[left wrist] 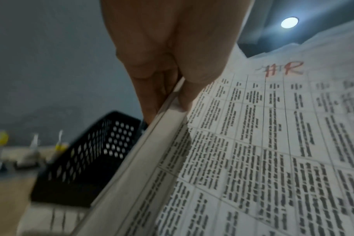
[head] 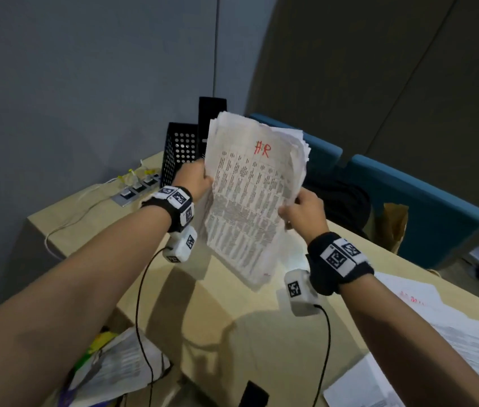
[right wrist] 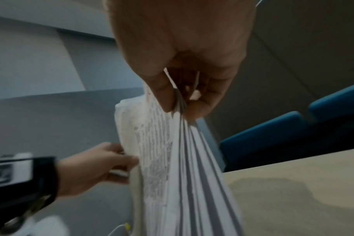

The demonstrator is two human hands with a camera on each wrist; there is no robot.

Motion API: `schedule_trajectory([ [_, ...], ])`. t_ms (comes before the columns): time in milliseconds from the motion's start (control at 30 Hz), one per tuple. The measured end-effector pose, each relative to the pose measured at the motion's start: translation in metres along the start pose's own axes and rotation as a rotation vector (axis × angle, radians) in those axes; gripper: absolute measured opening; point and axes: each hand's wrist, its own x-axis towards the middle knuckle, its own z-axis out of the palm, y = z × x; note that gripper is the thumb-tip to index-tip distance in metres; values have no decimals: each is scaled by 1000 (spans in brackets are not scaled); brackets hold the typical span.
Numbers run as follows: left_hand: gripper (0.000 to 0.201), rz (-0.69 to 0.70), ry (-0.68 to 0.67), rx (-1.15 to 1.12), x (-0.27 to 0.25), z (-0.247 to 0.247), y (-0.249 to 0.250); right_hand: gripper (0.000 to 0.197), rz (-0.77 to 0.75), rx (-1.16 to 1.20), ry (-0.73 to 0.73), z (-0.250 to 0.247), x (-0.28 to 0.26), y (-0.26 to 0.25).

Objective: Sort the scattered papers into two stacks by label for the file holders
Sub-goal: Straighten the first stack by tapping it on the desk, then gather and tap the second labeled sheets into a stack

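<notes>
A thick stack of printed papers [head: 250, 195] with "HR" in red on the top sheet is held upright above the wooden table [head: 232, 312]. My left hand [head: 194, 179] grips the stack's left edge, thumb on the front [left wrist: 194, 89] and fingers behind. My right hand [head: 300, 210] pinches the right edge [right wrist: 178, 103], where the sheets [right wrist: 184, 167] fan apart below the fingers. Two black perforated file holders [head: 181, 148] stand at the table's far end, just behind the stack. The table surface under the stack is hidden.
More papers [head: 473, 339] with red lettering lie at the right of the table, and a loose pile [head: 115, 368] lies at the lower left. A power strip with cables [head: 135, 189] sits far left. Blue chairs [head: 414, 201] and a brown paper bag [head: 393, 227] are beyond the table.
</notes>
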Motion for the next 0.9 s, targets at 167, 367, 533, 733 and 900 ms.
schedule_trajectory([
  [167,20,21,123,8,46,-45,-30,33,-75,46,-9,69,11,-42],
  [367,21,46,31,37,92,-62,-68,25,-95,39,78,108,31,-64],
  [533,29,-20,-299,-56,100,-47,-82,12,-8,-91,168,98,48,-51],
  [733,32,80,-572,172,77,-9,-65,15,391,-208,85,82,60,15],
  [900,35,168,-767,423,40,42,-66,23,616,-223,-127,89,29,59],
])
